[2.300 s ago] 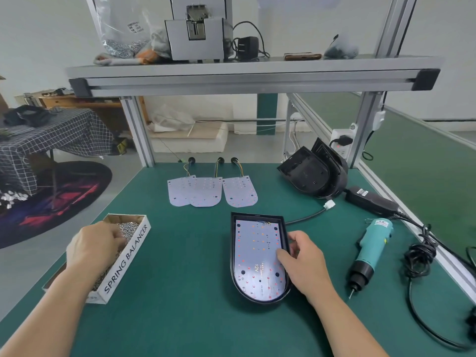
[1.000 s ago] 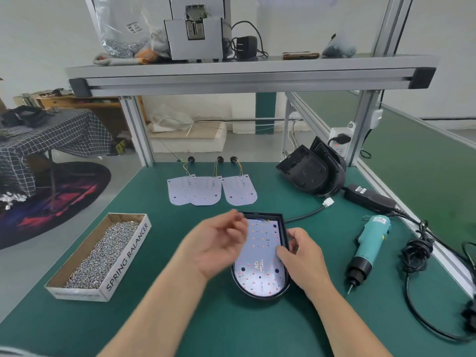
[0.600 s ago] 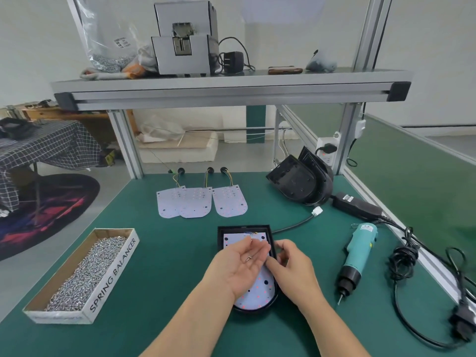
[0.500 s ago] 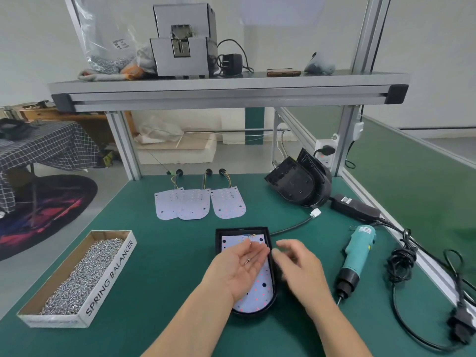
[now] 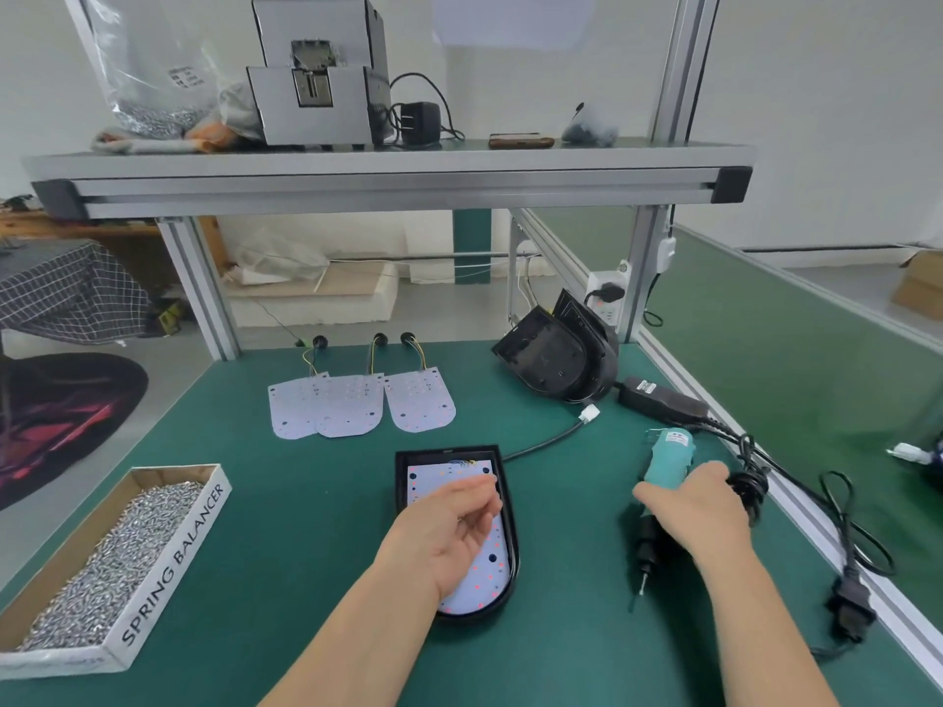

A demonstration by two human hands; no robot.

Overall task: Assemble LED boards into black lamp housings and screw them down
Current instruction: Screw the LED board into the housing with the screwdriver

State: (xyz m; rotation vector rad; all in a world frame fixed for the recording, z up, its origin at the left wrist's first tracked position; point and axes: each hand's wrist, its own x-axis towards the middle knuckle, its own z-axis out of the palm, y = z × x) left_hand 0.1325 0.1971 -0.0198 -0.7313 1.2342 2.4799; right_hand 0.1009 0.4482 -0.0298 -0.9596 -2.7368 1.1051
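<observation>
Housing point(image 5: 479, 613), black and rounded at its near end, lies flat on the green table point(image 5: 286, 502) at lower centre of the frame, with a white LED board point(image 5: 479, 568) seated inside it. The left hand point(image 5: 444, 528) hovers over the board, palm turned up and fingers loosely cupped; whether it holds anything cannot be told. To the right, the right hand point(image 5: 694, 512) curls around the teal screwdriver point(image 5: 668, 454), whose tip points toward the near edge. A box of screws point(image 5: 173, 548) sits at lower left. Three spare boards point(image 5: 352, 405) lie beyond the housing, and more black housings point(image 5: 556, 357) lean at upper right.
</observation>
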